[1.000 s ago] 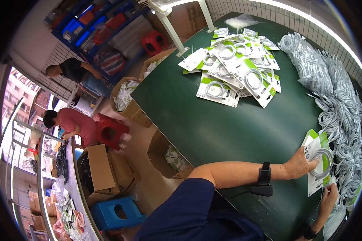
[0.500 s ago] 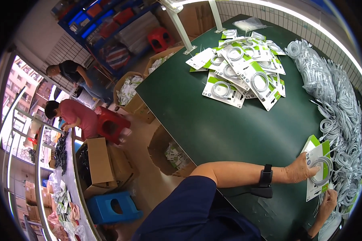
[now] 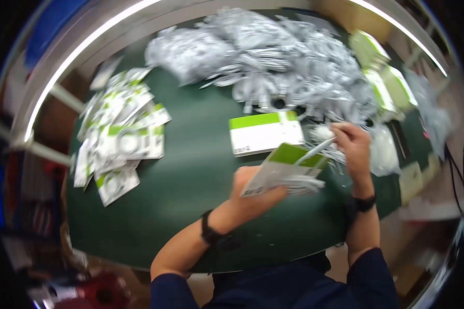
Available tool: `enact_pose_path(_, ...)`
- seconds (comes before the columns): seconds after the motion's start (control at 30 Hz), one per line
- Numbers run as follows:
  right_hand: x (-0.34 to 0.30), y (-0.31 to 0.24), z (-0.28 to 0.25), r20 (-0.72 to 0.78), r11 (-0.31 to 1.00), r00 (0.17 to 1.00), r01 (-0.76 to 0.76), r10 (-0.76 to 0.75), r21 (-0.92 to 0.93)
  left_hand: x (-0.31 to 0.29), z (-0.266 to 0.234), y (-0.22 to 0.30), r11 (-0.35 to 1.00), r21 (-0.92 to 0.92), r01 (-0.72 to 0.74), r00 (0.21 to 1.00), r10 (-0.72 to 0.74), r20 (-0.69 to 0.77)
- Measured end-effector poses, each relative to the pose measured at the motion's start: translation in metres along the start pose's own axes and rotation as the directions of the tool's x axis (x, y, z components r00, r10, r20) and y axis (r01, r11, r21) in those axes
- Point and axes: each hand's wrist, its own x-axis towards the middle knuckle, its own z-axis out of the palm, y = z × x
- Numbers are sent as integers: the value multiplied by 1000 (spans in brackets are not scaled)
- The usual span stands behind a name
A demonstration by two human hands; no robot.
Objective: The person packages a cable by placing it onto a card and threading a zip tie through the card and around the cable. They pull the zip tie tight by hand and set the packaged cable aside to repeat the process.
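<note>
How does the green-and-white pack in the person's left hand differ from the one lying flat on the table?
The held pack is tilted off the table in the left hand; the flat pack lies alone on the green table. A white cable from the right hand reaches the held pack; none touches the flat pack. Both are white with a green band.

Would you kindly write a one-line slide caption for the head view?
Left hand holds a green-and-white packet while the right hand feeds a white cable into it, over a green table.
</note>
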Motion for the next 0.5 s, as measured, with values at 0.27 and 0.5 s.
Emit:
enact_pose_path(0.27, -21, -17, -18, 237, 904, 971, -82, -22, 420, 10, 6, 17, 912, 102, -396, 891, 356, 283)
enact_pose_path(0.5, -22, -20, -6, 348, 889, 936, -122, -45, 442, 12, 1, 20, 875, 81, -477, 817, 408, 407)
